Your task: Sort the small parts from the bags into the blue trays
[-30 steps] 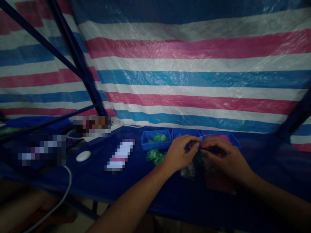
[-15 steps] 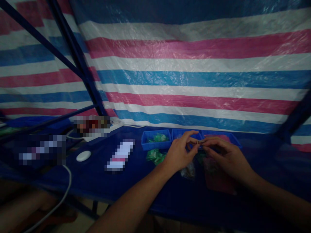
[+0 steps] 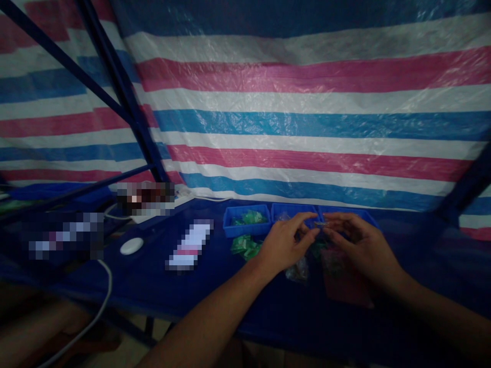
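Note:
Over the small blue trays, my right hand pinches a small, thin, light-coloured piece, too small and dim to name. My left hand faces it, thumb and forefinger spread around the piece's near end with a gap between them. Beneath the hands lie a clear plastic bag with small contents I cannot make out, and a pink sheet or bag. Green packets lie beside my left wrist. More green packets fill part of the left blue tray.
The middle tray and right tray are partly behind my hands. Left on the blue table are a blurred-out phone-like slab, a white oval object and a white cable. Blue metal bars and a striped sheet stand behind.
The left thumb and forefinger have parted from the small piece, which the right fingers keep. My right hand has shifted slightly, its fingers a little higher. The table things have stayed put.

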The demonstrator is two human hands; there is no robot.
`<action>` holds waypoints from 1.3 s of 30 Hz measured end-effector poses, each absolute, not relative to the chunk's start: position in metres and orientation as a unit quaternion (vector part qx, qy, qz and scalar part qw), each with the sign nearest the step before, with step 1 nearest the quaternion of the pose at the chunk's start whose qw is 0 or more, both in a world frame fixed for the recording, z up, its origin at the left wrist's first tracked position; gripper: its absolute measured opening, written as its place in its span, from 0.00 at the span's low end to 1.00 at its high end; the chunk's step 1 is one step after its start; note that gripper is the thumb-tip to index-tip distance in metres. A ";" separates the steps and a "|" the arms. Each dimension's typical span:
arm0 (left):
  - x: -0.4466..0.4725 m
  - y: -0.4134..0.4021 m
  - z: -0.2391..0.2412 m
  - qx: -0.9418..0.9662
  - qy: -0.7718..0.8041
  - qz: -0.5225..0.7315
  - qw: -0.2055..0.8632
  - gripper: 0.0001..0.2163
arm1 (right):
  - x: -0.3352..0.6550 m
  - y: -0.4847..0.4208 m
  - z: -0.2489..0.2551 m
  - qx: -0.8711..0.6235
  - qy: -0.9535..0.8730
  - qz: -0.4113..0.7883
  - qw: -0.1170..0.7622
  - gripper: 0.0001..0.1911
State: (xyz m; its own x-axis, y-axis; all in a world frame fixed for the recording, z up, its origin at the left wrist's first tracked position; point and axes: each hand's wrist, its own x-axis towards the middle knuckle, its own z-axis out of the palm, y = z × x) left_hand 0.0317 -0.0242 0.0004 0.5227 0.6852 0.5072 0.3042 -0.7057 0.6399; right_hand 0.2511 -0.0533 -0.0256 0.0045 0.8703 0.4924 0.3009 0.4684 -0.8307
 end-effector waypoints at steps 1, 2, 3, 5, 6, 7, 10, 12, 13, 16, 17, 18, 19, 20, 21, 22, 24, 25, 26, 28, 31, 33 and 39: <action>0.032 -0.025 0.000 0.840 0.290 0.382 0.255 0.20 | 0.252 -0.053 -0.026 -0.447 -0.666 0.246 0.544 0.14; 0.032 -0.025 0.000 0.843 0.287 0.374 0.260 0.20 | 0.252 -0.053 -0.026 -0.448 -0.676 0.230 0.539 0.11; 0.032 -0.026 -0.001 0.845 0.287 0.368 0.261 0.20 | 0.253 -0.053 -0.025 -0.448 -0.684 0.211 0.536 0.09; 0.032 -0.027 -0.002 0.848 0.287 0.358 0.266 0.21 | 0.253 -0.054 -0.022 -0.450 -0.692 0.177 0.536 0.07; 0.032 -0.027 -0.002 0.847 0.282 0.358 0.273 0.22 | 0.253 -0.055 -0.021 -0.451 -0.694 0.163 0.537 0.05; 0.032 -0.027 -0.002 0.846 0.275 0.363 0.278 0.22 | 0.253 -0.055 -0.020 -0.450 -0.695 0.153 0.539 0.04; 0.033 -0.027 0.000 0.842 0.247 0.393 0.276 0.19 | 0.253 -0.054 -0.018 -0.439 -0.707 0.136 0.537 0.02; 0.033 -0.027 0.001 0.837 0.243 0.409 0.270 0.16 | 0.253 -0.054 -0.018 -0.432 -0.720 0.127 0.528 0.03; 0.034 -0.027 0.002 0.834 0.245 0.414 0.268 0.16 | 0.253 -0.053 -0.018 -0.430 -0.726 0.122 0.522 0.03; 0.034 -0.025 0.003 0.827 0.259 0.426 0.260 0.13 | 0.253 -0.053 -0.019 -0.429 -0.737 0.120 0.508 0.05; 0.034 -0.025 0.004 0.824 0.265 0.431 0.256 0.12 | 0.253 -0.054 -0.020 -0.431 -0.736 0.123 0.507 0.05; 0.034 -0.024 0.004 0.820 0.272 0.436 0.252 0.10 | 0.253 -0.054 -0.020 -0.434 -0.732 0.131 0.508 0.06; 0.034 -0.024 0.004 0.815 0.280 0.441 0.252 0.10 | 0.252 -0.055 -0.020 -0.436 -0.726 0.144 0.512 0.07; 0.035 -0.023 0.004 0.810 0.288 0.444 0.253 0.09 | 0.252 -0.055 -0.021 -0.437 -0.719 0.161 0.515 0.08; 0.034 -0.023 0.003 0.806 0.294 0.446 0.255 0.09 | 0.252 -0.055 -0.021 -0.438 -0.711 0.181 0.519 0.09; 0.034 -0.023 0.003 0.803 0.298 0.447 0.256 0.08 | 0.252 -0.056 -0.022 -0.439 -0.704 0.199 0.521 0.10; 0.035 -0.022 0.002 0.803 0.300 0.449 0.253 0.09 | 0.251 -0.056 -0.023 -0.441 -0.693 0.223 0.524 0.11; 0.035 -0.021 0.001 0.803 0.298 0.451 0.250 0.09 | 0.251 -0.056 -0.023 -0.442 -0.690 0.227 0.526 0.11; 0.035 -0.021 0.000 0.804 0.293 0.456 0.245 0.10 | 0.251 -0.057 -0.023 -0.441 -0.689 0.228 0.528 0.12; 0.036 -0.019 -0.003 0.805 0.275 0.469 0.238 0.11 | 0.250 -0.057 -0.023 -0.437 -0.691 0.229 0.529 0.12; 0.038 -0.017 -0.008 0.805 0.245 0.491 0.226 0.13 | 0.248 -0.059 -0.023 -0.435 -0.686 0.244 0.530 0.13; 0.038 -0.016 -0.011 0.808 0.235 0.495 0.218 0.14 | 0.246 -0.060 -0.023 -0.430 -0.673 0.279 0.534 0.14; 0.037 -0.012 -0.014 0.810 0.233 0.492 0.219 0.12 | 0.243 -0.064 -0.021 -0.412 -0.644 0.354 0.539 0.16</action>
State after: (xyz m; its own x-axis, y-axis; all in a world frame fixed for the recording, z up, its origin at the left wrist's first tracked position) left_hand 0.0373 -0.0121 -0.0140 0.4081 0.5931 0.6940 0.1622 -0.7952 0.5842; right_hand 0.2425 -0.0639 -0.0213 -0.0798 0.9120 0.4024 0.1503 0.4101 -0.8996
